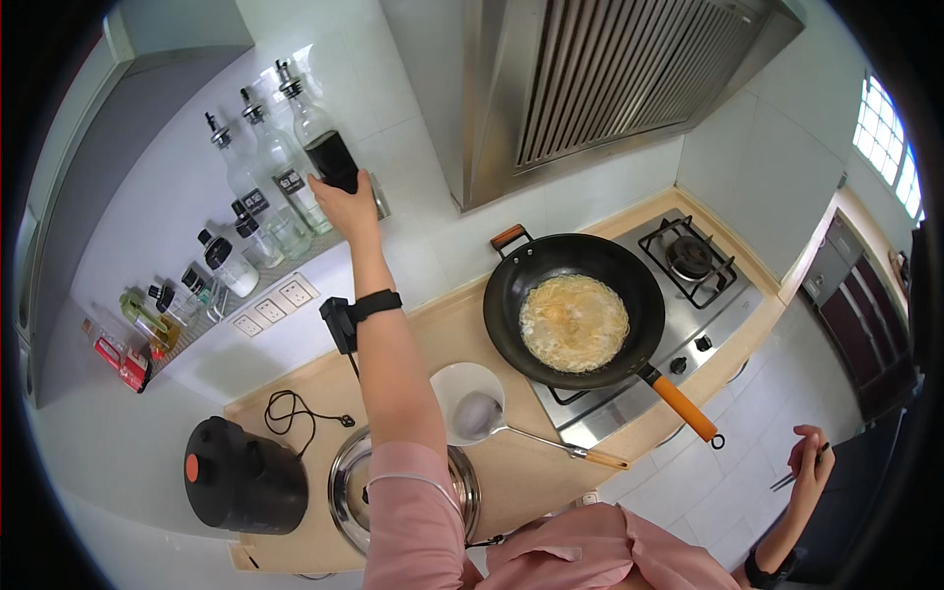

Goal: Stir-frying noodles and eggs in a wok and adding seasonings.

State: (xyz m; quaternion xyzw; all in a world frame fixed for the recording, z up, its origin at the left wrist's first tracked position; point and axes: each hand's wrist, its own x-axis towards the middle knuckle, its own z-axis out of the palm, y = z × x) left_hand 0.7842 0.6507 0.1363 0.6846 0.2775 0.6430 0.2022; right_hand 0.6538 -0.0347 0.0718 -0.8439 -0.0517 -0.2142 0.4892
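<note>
My left hand (348,210) reaches up to a wall shelf (284,276) and grips the lower part of a glass bottle of dark liquid (333,156) with a pourer top. Just left of it stand two clear glass bottles (274,151) (237,173) with labels. Off to the lower right, my right hand (810,457) is closed around a pair of dark chopsticks (783,481), held over the floor. Between the hands, a black wok (501,324) sits on the gas stove (590,424). Thin noodles (575,324) in bubbling liquid fill its middle, and its orange handle (686,409) points toward me.
Seasoning jars (234,273) line the shelf above wall sockets (271,310). On the counter are a white bowl (450,383) with a ladle (542,439) across it, a metal lid (343,479) and a black cooker (247,479) with a cord. A range hood (494,147) overhangs the stove.
</note>
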